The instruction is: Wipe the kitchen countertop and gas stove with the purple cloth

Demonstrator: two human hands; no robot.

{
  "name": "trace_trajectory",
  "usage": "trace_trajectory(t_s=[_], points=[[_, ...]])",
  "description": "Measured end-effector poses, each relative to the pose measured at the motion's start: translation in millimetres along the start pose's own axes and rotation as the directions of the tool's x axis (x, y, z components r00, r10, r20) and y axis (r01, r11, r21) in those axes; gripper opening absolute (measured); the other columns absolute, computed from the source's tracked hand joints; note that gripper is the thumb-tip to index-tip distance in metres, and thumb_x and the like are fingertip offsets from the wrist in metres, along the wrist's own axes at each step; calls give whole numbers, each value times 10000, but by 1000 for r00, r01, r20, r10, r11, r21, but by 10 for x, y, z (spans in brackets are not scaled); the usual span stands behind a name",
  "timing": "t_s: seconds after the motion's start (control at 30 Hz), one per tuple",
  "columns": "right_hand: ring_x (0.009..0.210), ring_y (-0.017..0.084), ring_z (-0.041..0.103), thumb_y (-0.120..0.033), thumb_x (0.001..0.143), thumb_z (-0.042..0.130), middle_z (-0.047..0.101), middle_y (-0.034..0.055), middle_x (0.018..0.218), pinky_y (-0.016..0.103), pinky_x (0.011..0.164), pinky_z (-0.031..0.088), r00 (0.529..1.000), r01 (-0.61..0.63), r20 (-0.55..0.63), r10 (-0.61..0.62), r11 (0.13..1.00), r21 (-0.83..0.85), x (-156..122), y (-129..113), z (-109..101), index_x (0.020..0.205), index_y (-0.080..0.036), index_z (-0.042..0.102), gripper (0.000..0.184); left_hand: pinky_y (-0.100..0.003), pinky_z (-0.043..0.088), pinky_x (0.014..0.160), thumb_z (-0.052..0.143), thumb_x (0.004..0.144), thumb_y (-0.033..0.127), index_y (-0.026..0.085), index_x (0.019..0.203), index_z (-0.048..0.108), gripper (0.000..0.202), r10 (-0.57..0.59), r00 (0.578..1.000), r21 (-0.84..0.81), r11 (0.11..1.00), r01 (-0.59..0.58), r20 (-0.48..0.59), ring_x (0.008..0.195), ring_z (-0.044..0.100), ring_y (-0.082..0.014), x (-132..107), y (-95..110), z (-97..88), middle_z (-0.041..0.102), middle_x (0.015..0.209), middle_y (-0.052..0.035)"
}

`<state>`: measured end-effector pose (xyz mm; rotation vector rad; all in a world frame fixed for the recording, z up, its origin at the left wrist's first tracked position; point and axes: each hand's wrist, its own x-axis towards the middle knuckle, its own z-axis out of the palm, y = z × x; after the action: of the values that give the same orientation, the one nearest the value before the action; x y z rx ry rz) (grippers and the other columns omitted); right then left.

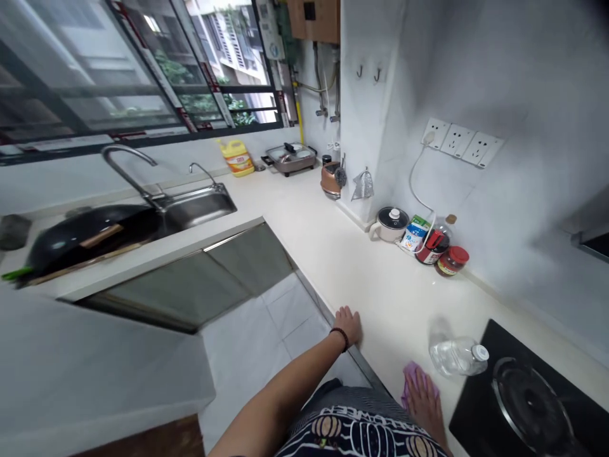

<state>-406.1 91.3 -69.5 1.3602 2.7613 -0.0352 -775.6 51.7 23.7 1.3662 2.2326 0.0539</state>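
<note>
My left hand [348,324], with a dark beaded bracelet at the wrist, lies flat on the front edge of the white countertop [380,304] and holds nothing. Nearer my body, my right hand [425,401] holds a pink-purple cloth [410,374] against the counter, its fingers laid over it. The cloth is crumpled and shows past the fingertips and along the hand's left side. Just beyond that hand is a clear bottle [454,355] with a white cap, between the cloth and the black stove [476,406].
Against the wall stand a lidded pot [391,225], a blue-and-white packet [415,233] and red-lidded jars [451,260]. A white cord hangs from the sockets [461,143]. Farther off are an electric pan [291,158], a yellow jug [236,158] and the sink [202,206] with a wok [85,238].
</note>
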Motion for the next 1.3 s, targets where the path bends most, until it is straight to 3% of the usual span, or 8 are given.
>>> trace_trajectory(t_s=[0.33, 0.43, 0.57, 0.73, 0.87, 1.03, 1.17, 1.3], points=[[1772, 322, 236, -312, 1129, 307, 244, 20, 1929, 597, 1404, 278, 928, -318, 226, 298, 947, 56, 1350, -963, -901, 1785, -371, 365, 661, -635, 425, 1170, 816, 785, 362, 68, 1537, 606, 834, 125, 982, 188, 970, -151, 145, 1465, 575, -530, 18, -82, -249, 633, 1513, -407], [1783, 284, 198, -220, 1107, 307, 224, -17, 1931, 571, 1421, 255, 939, -273, 242, 245, 957, 93, 1135, -1059, -838, 1783, -395, 357, 700, -613, 470, 1125, 724, 843, 323, 56, 1493, 654, 706, 153, 973, 223, 956, -189, 171, 1412, 621, -507, 58, -79, -286, 689, 1441, -392], [1782, 281, 207, -266, 1137, 264, 245, -19, 1922, 586, 1423, 270, 941, -290, 214, 261, 950, 117, 410, -926, -577, 1780, -392, 361, 662, -709, 424, 1179, 724, 856, 355, 42, 1524, 645, 742, 140, 973, 271, 944, -187, 185, 1460, 595, -546, 96, 41, -303, 671, 1498, -401], [1786, 295, 204, -277, 1146, 205, 206, -24, 1927, 607, 1426, 267, 873, -465, 212, 440, 882, 83, -144, -659, -454, 1792, -370, 326, 664, -707, 259, 1366, 847, 825, 456, 120, 1759, 381, 1097, 318, 933, 43, 943, -329, 171, 1748, 243, -491, 70, 730, -311, 304, 1857, -309], [1786, 302, 206, -226, 1119, 252, 237, 7, 1920, 603, 1429, 253, 841, -507, 254, 477, 860, 65, -113, -656, -487, 1792, -340, 337, 688, -598, 268, 1415, 946, 773, 519, 178, 1812, 260, 1290, 559, 827, -346, 790, -506, 68, 1776, 210, -415, -39, 1608, -242, 272, 1887, -255], [1774, 327, 247, -220, 1098, 297, 320, 41, 1894, 618, 1411, 295, 842, -490, 305, 445, 867, 86, -67, -658, -494, 1765, -311, 425, 686, -709, 231, 1408, 1050, 663, 397, 240, 1804, 262, 1395, 624, 763, -505, 611, -610, -166, 1758, 247, -450, -115, 2480, -124, 344, 1859, -238], [1760, 345, 289, -216, 1078, 350, 347, 28, 1885, 620, 1397, 330, 885, -424, 264, 383, 898, 115, -94, -499, -462, 1751, -335, 454, 692, -631, 430, 1341, 988, 661, 200, 260, 1666, 489, 1124, 596, 752, -520, 565, -641, -280, 1548, 569, -397, -17, 2734, -94, 607, 1626, -164], [1764, 347, 277, -225, 1077, 352, 318, 37, 1893, 630, 1398, 324, 896, -411, 228, 381, 906, 103, 48, -205, -441, 1765, -333, 422, 700, -533, 531, 1292, 880, 661, 135, 231, 1559, 579, 952, 546, 749, -539, 529, -655, -375, 1431, 658, -343, 134, 2589, -145, 662, 1504, -131]])
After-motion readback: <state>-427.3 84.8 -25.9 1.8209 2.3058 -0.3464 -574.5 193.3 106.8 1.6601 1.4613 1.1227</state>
